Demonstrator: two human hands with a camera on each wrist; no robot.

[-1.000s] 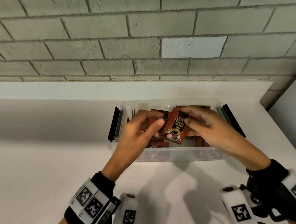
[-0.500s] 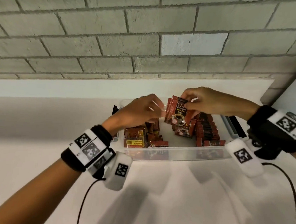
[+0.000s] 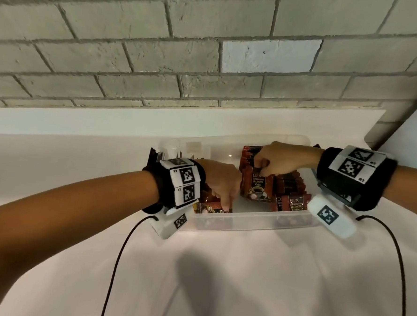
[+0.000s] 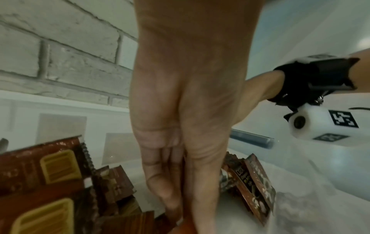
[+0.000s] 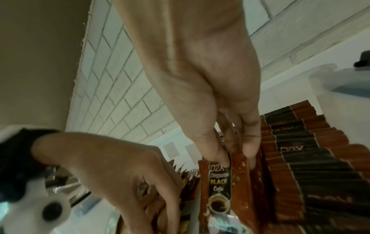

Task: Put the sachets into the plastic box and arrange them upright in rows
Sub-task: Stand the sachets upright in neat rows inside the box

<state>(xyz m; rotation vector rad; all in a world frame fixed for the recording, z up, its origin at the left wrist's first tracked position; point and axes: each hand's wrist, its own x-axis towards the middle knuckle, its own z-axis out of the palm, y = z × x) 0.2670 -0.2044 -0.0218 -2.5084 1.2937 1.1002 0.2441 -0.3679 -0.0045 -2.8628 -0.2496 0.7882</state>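
Note:
A clear plastic box (image 3: pixel 247 223) stands on the white table. Along its right side stands a row of upright brown coffee sachets (image 3: pixel 290 184) (image 5: pixel 310 166). My right hand (image 3: pixel 263 167) (image 5: pixel 236 156) pinches the top edge of one sachet (image 3: pixel 257 187) (image 5: pixel 219 190), held upright just left of that row. Loose sachets (image 3: pixel 209 210) (image 4: pixel 50 182) lie in a heap at the box's left front. My left hand (image 3: pixel 226 206) (image 4: pixel 184 218) reaches down into them, thumb and fingers closed on the edge of one loose sachet.
A grey brick wall (image 3: pixel 208 60) rises close behind the box. A black latch (image 3: pixel 151 159) sticks out on the box's left end. Black cables (image 3: pixel 118 262) trail from both wrists across the white table (image 3: pixel 243 282) in front.
Both hands have come down into the box. The right hand lowered its sachet beside the upright row. The left hand moved away from that sachet, down to the loose heap.

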